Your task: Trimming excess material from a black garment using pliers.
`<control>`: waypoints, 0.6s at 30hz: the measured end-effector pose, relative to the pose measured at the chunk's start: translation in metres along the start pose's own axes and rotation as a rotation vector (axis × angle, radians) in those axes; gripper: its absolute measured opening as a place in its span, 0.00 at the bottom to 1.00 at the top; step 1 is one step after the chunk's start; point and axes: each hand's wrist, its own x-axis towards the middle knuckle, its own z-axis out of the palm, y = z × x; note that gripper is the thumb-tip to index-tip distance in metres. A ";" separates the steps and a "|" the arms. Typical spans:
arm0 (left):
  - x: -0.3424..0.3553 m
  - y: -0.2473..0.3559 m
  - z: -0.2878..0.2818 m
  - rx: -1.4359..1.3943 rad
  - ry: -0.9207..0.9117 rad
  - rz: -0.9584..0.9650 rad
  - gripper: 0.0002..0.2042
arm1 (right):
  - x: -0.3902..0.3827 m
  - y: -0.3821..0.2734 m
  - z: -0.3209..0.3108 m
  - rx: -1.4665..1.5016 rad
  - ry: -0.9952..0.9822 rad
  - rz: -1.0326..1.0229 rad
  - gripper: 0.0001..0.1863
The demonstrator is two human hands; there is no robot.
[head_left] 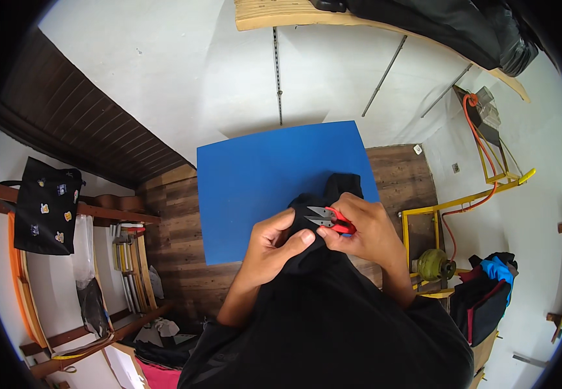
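Note:
My right hand (365,230) is closed round a pair of red-handled thread snips (341,222). Their grey blades point left and lie apart over a black cloth (307,258). With thumb and fingers my left hand (273,245) pinches that same cloth, just left of the blade tips. The cloth is bunched between both hands, and part of it trails to the far right over the blue table (248,168). Whether a thread lies between the blades is too small to tell. The cloth's lower part merges with my black shirt, so its edge there cannot be made out.
Left stands a wooden rack (141,259) with books, and a black patterned bag (47,207) hangs beside it. A yellow metal frame (423,211) with an orange hose and a green gas cylinder (433,264) stands right. Folded clothes (485,301) are stacked nearer. A wooden shelf (281,14) juts from the far wall.

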 end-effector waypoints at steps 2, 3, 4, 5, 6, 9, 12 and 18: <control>0.003 -0.001 0.000 0.212 0.049 0.194 0.12 | -0.001 -0.003 -0.002 -0.005 0.003 -0.016 0.13; 0.003 -0.001 0.000 0.219 0.033 0.205 0.12 | -0.001 -0.004 -0.003 -0.023 0.006 -0.010 0.13; 0.003 -0.001 0.000 0.235 0.043 0.206 0.11 | -0.002 -0.004 -0.004 -0.044 0.019 -0.003 0.13; 0.002 -0.002 0.000 0.250 0.052 0.206 0.10 | -0.002 -0.005 -0.004 -0.042 0.010 -0.002 0.13; 0.001 -0.002 0.001 0.251 0.051 0.206 0.10 | -0.002 -0.006 -0.004 -0.024 0.024 -0.003 0.13; -0.005 -0.001 0.002 0.172 0.081 0.059 0.11 | -0.004 -0.006 -0.003 -0.022 0.020 -0.008 0.13; -0.006 0.001 0.005 0.088 0.056 0.028 0.12 | -0.005 -0.005 -0.001 -0.027 0.021 -0.003 0.13; -0.009 0.003 0.010 0.000 -0.032 0.047 0.21 | -0.005 -0.004 0.000 -0.048 0.026 0.008 0.14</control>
